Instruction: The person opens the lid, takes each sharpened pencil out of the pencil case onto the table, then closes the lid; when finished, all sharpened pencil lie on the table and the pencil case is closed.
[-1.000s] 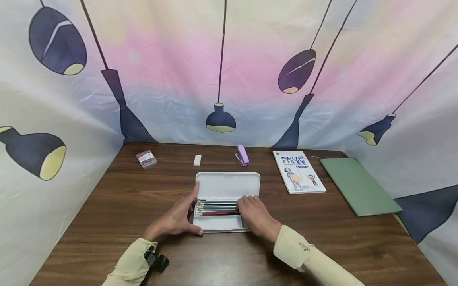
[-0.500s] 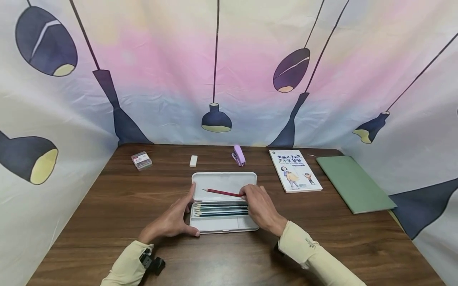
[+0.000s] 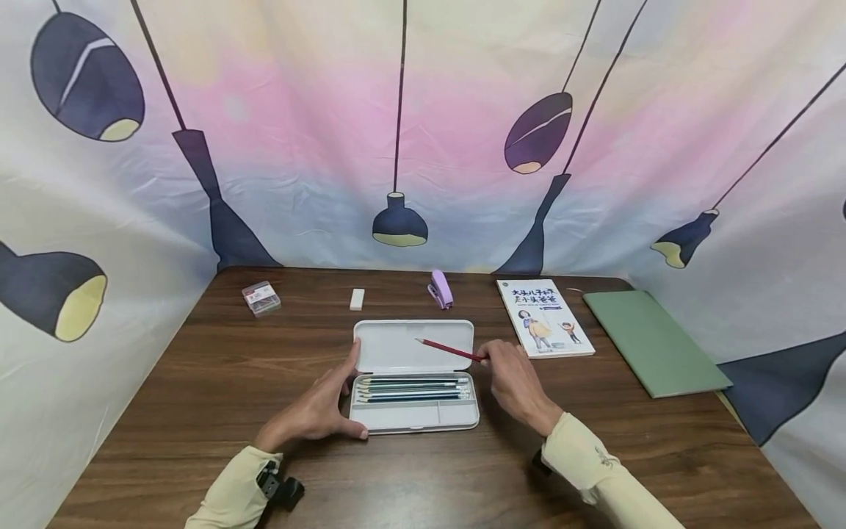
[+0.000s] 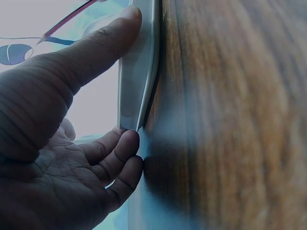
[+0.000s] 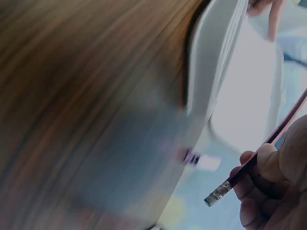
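An open white pencil case (image 3: 403,418) lies on the table, its lid (image 3: 390,344) tipped back. Several dark pencils (image 3: 410,389) lie side by side in its rear compartment. At the case's left end my left hand (image 3: 307,417) holds it, thumb at the front corner and fingers along the side. In the left wrist view the thumb presses the case's wall (image 4: 134,81). My right hand (image 3: 518,386) pinches a red pencil (image 3: 446,347) near its eraser end, right of the case, the point over the lid. The right wrist view shows the pencil's eraser (image 5: 211,199) past the fingers.
Along the table's back stand a small clear box (image 3: 261,298), a white eraser (image 3: 357,299) and a purple stapler (image 3: 440,289). To the right lie a picture-covered book (image 3: 545,319) and a green folder (image 3: 654,342). A printed cloth (image 3: 317,147) hangs behind.
My right hand has lifted the red pencil out of the case and carried it to the right. The left hand stays at the case's left end.
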Demonstrator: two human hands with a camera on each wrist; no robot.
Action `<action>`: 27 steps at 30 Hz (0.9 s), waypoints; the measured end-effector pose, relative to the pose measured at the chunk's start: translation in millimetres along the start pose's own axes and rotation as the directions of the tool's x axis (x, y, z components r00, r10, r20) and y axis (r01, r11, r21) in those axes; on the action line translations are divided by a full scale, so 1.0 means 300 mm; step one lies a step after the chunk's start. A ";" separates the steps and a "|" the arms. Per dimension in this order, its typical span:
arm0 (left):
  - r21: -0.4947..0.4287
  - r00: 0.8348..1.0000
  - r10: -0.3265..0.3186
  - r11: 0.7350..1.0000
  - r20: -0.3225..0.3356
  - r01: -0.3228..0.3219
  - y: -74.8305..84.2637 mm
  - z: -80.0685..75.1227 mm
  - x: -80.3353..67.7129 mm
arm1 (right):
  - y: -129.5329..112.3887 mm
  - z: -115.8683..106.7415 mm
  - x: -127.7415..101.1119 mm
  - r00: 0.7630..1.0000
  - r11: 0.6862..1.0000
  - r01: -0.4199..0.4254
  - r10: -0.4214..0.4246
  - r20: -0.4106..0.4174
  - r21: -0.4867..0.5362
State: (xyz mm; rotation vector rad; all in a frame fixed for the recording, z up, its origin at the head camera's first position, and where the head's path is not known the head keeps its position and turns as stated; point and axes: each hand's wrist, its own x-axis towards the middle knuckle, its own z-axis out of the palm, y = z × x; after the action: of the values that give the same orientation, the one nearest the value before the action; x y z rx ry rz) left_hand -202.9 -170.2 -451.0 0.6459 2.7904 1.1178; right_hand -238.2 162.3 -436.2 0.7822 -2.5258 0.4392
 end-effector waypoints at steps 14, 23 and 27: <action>0.010 1.000 0.008 1.000 0.003 -0.008 -0.003 -0.009 0.002 | 0.214 -0.077 -0.132 0.997 0.987 -0.050 0.060 0.057 -0.154; 0.013 1.000 0.014 1.000 0.007 -0.014 -0.003 -0.010 0.003 | 0.251 -0.087 -0.177 0.995 0.975 0.023 -0.001 0.099 -0.222; 0.003 1.000 0.015 1.000 0.014 -0.015 -0.003 -0.004 -0.002 | 0.253 -0.086 -0.193 0.990 0.973 0.016 0.017 0.138 -0.231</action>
State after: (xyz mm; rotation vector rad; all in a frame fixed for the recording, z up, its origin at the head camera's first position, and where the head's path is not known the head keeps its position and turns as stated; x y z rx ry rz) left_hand -202.8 -171.8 -450.9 0.6739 2.7809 1.1081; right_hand -232.2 259.1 -456.4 0.7444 -2.6433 0.0882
